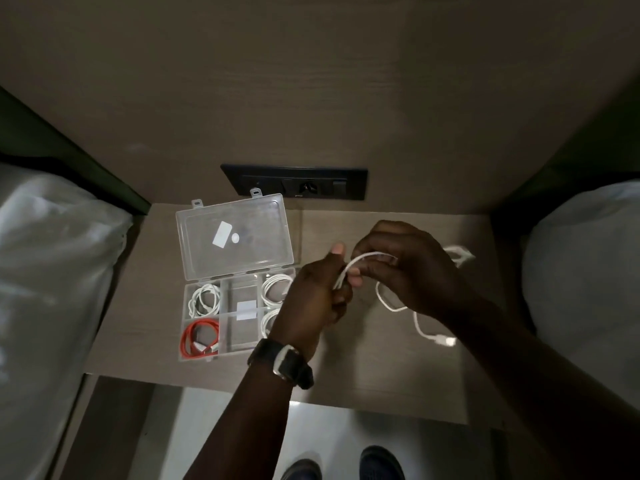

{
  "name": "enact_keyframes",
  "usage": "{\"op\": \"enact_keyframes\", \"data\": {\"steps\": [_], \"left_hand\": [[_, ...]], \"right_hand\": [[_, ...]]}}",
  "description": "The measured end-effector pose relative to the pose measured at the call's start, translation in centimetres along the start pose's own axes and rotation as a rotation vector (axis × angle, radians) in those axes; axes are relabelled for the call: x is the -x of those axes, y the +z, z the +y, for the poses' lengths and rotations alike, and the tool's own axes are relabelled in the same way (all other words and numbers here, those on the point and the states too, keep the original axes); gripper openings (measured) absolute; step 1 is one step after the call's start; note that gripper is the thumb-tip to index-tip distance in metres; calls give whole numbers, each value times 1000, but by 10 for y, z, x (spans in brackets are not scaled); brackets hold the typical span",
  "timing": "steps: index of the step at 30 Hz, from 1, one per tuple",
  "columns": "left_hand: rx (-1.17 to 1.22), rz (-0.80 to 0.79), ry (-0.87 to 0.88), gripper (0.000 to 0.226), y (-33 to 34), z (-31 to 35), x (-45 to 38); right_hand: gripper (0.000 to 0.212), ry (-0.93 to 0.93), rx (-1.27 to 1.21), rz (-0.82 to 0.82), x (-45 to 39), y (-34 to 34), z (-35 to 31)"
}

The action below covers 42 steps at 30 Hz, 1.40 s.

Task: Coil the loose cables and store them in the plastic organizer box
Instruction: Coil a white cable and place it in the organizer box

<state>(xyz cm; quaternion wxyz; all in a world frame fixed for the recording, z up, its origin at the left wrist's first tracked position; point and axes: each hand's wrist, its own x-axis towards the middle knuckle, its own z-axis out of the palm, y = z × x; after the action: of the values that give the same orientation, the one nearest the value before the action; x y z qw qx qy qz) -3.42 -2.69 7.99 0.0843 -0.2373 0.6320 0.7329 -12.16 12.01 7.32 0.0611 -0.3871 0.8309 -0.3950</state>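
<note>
Dim alcove, wood-grain bench (pixel 363 386) between two pale bedding mounds; black socket panel (pixel 294 183) on the back wall. Clear plastic organizer box (pixel 228 317) sits left of centre on the bench, lid (pixel 233 235) swung open toward the wall. Coils already stored: white cable (pixel 204 299) in the far-left cell, red cable (pixel 201 337) in the near-left, two more white coils on the right side partly hidden by the wrist. Middle cells look empty bar a paper label.

Both hands raised just right of the box. Left hand (pixel 311 306) closed round one end of a loose white cable (pixel 391 299), thumb up; watch (pixel 285 363) on that wrist. Right hand (pixel 408 268) pinched on the same cable, arching a short span across to the left. The rest trails down to the bench, plug end (pixel 446 341) lying near the front right. More white cord (pixel 457 254) lies beyond the right hand (same cable or another, cannot tell).

Judgement: first loop being formed. To do it well, keep loops small enough for a middle cell, feed slack evenly through the right fingers, let the cable roll to avoid twist, and hold the stacked turns firmly in the left so they don't spring open.
</note>
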Motion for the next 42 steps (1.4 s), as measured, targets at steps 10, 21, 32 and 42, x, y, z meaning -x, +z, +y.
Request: {"op": "enact_keyframes", "data": {"steps": [10, 21, 32, 42], "left_hand": [[917, -299, -65, 41, -36, 14, 11], [969, 285, 336, 32, -65, 34, -11], [-98, -145, 69, 67, 0, -20, 23], [932, -145, 144, 26, 3, 26, 34]], "right_hand": [[15, 174, -273, -100, 21, 37, 9], [16, 418, -389, -127, 60, 41, -29], [17, 159, -47, 169, 37, -21, -25], [19, 490, -481, 87, 76, 52, -71]]}}
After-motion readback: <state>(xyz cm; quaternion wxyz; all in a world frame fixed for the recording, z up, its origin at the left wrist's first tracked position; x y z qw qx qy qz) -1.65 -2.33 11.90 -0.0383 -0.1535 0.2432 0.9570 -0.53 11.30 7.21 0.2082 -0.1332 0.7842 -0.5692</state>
